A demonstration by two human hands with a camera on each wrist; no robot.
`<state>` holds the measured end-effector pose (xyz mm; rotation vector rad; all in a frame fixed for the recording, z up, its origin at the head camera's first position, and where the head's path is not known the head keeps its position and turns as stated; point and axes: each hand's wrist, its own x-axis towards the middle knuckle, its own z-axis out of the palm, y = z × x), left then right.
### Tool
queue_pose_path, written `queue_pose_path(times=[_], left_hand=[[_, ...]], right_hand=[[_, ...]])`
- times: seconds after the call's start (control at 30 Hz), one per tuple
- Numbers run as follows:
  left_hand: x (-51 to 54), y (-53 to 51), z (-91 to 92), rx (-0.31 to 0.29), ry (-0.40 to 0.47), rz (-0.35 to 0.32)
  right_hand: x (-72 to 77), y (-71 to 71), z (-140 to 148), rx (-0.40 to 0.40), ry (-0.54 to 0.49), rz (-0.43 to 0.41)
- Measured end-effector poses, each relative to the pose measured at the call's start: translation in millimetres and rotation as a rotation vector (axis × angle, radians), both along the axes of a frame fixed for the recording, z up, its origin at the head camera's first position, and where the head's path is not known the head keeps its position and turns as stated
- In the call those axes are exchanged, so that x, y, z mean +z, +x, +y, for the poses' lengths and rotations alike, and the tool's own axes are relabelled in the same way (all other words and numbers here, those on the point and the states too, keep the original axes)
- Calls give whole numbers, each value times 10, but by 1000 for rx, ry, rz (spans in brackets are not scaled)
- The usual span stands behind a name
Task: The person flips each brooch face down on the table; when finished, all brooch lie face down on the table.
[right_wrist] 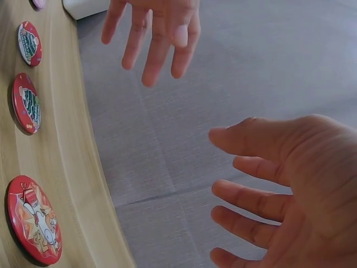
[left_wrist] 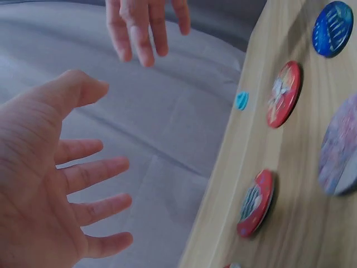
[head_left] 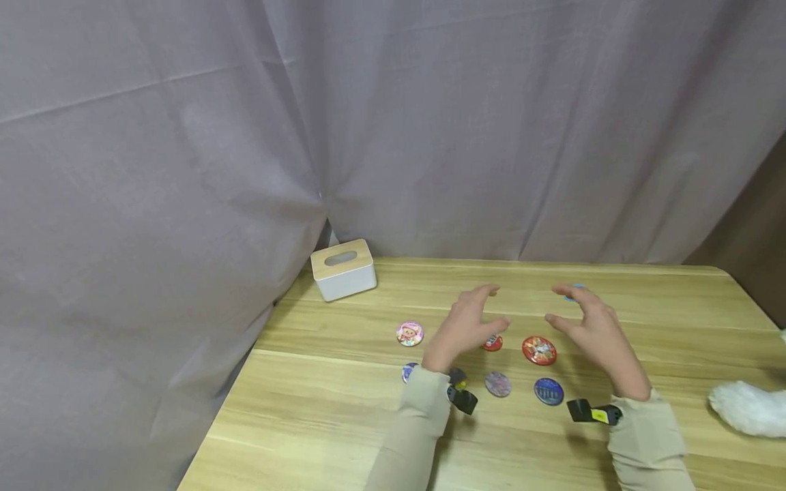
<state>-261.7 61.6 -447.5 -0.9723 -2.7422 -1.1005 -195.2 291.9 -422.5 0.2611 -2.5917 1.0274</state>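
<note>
standing at the far left of the tabletop [head_left: 276, 409] is a tissue box [head_left: 344, 281]; nearer lies a pink badge [head_left: 409, 333]. then the left hand [head_left: 463, 326] hovers, fingers apart and holding nothing. to its right lie a small red badge [head_left: 493, 344], a purple badge [head_left: 498, 384], a large red badge [head_left: 540, 350] and a dark blue badge [head_left: 548, 391]. the right hand [head_left: 598, 335] is also empty, fingers spread. for handling such flat badges well, i think one fingertip should go gently under the rim.
</note>
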Motion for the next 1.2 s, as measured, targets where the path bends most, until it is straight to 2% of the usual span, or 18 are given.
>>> queue_pose_path(times=[0.2,0.3,0.53,0.7,0.87,1.2], left_hand=[[28,32,153,-13,-49,30],[31,46,200,-15,-58,11],[-20,52,328,-46,-109,13],[-93,72,441,-68,-151,-2],[-133,85,508,-69,-204,28],[-186,77,503,-53,-251,11]], right_hand=[[-13,-17,35,-5,14,8],[-49,-13,48,-8,18,6],[-141,-57,52,22,40,18],[-190,-98,62,57,58,-63],[-268,-133,89,72,67,-146],[-385,-201,71,127,103,-200]])
